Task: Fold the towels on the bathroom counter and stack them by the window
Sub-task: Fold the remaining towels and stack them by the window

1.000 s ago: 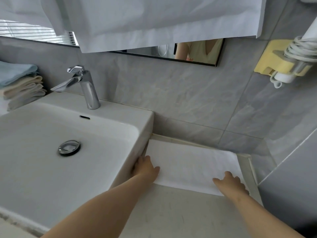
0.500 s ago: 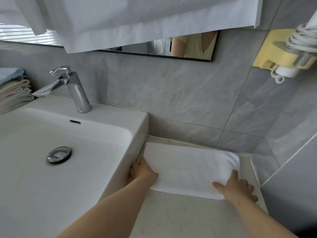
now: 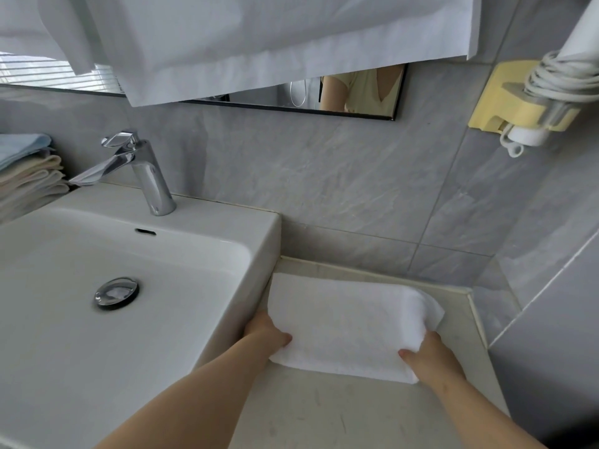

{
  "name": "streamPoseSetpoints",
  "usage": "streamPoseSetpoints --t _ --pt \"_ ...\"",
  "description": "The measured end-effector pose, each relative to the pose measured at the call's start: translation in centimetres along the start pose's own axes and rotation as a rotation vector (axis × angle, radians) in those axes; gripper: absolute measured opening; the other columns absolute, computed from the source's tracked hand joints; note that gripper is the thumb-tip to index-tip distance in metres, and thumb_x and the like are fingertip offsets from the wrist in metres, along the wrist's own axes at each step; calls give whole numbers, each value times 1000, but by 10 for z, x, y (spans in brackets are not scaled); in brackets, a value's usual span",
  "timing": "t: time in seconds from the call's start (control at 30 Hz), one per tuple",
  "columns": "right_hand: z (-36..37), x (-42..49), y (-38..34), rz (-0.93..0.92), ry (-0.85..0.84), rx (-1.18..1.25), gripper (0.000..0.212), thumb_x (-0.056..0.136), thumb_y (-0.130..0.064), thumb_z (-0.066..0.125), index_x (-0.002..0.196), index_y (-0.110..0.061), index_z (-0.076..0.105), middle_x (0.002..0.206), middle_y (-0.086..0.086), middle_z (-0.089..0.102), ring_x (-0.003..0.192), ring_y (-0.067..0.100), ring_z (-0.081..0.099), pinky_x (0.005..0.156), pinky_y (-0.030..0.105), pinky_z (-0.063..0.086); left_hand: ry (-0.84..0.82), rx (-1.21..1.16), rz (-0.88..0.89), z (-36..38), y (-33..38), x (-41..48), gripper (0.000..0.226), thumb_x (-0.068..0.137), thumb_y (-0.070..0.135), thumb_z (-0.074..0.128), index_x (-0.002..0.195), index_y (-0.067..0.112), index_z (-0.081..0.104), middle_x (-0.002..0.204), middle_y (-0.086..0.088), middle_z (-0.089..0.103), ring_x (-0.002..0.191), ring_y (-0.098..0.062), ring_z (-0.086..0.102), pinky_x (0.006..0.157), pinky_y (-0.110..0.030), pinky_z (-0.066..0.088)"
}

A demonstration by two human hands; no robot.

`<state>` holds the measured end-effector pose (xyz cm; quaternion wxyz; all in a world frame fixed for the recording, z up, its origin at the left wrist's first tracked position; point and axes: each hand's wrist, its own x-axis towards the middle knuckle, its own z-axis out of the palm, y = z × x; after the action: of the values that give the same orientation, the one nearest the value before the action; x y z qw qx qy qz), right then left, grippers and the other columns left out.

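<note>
Lying at lower centre of the frame, our white towel [image 3: 343, 332] rests on the pale worktop [image 3: 324, 413], its left edge against the sink [image 3: 265, 241]. Our left hand [image 3: 265, 335] pins its near left corner, fingers curled. Our right hand [image 3: 431, 354] grips the right end, which is lifted and bunched. Folded towels [image 3: 26, 176] sit stacked at the far left.
</note>
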<state>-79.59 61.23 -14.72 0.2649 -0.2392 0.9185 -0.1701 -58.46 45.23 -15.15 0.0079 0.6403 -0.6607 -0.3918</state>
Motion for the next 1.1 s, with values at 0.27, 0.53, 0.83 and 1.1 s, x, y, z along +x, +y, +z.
streamPoseSetpoints --t 0.27,0.53,0.83,1.1 --pt "1 -23 9 57 -98 51 42 81 -19 66 118 -3 54 92 8 54 76 23 57 64 27 51 -29 75 -13 -4 -14 -28 38 90 28 57 123 12 50 126 -7 54 117 -25 53 95 -28 46" --pt "-5 -61 2 66 -26 296 45 78 -4 67 118 5 51 87 12 54 72 28 56 47 25 41 -46 -39 111 -29 -15 -55 43 86 15 62 127 4 52 125 -13 59 115 -26 57 92 -30 46" --pt "-41 -108 -64 -239 101 444 33 77 -2 62 103 -9 44 101 11 50 90 28 49 73 31 41 113 -266 300 -78 15 -103 40 90 18 47 129 8 43 124 -13 53 114 -32 52 89 -34 47" --pt "-51 -151 -131 -422 132 533 35 79 -1 63 106 -13 43 99 8 48 89 26 45 74 30 37 324 -357 380 -159 -3 -127 17 90 11 42 108 9 45 100 -6 48 88 -23 45 70 -29 38"
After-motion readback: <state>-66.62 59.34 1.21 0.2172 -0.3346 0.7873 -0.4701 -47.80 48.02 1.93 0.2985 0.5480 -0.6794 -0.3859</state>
